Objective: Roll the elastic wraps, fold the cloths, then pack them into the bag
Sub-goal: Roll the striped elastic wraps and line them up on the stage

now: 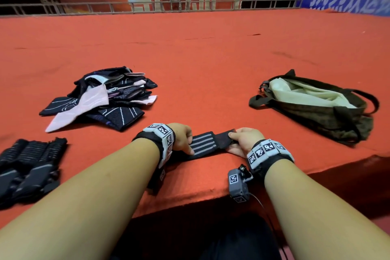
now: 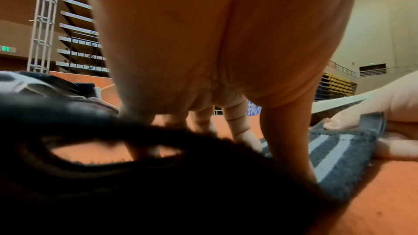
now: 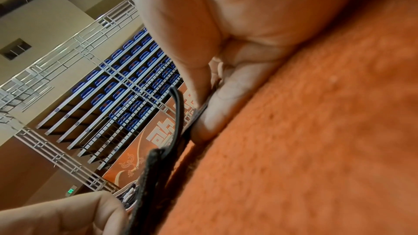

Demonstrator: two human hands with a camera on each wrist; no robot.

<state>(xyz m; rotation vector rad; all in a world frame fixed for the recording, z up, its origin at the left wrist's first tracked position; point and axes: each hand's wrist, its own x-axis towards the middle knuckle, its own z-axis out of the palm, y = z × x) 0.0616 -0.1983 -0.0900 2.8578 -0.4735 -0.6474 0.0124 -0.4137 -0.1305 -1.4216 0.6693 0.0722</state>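
Note:
A dark elastic wrap [image 1: 205,143] with grey stripes lies flat near the front edge of the red carpeted surface [image 1: 211,59]. My left hand [image 1: 190,143] holds it across its width, fingers at the far edge and thumb at the near edge. My right hand [image 1: 232,140] pinches the wrap's black end between thumb and fingers; the right wrist view shows that strap [image 3: 158,167] in the pinch [image 3: 203,110]. The wrap's other end runs under my left wrist and hangs over the edge. A pile of dark and pink cloths [image 1: 105,99] lies at the left, and an open olive bag [image 1: 316,116] at the right.
Several rolled dark wraps [image 1: 29,164] sit at the near left. The surface drops off along its front edge [image 1: 190,202] below my wrists. A metal railing [image 1: 147,6] and banners close off the back. Bare red carpet lies between the pile and the bag.

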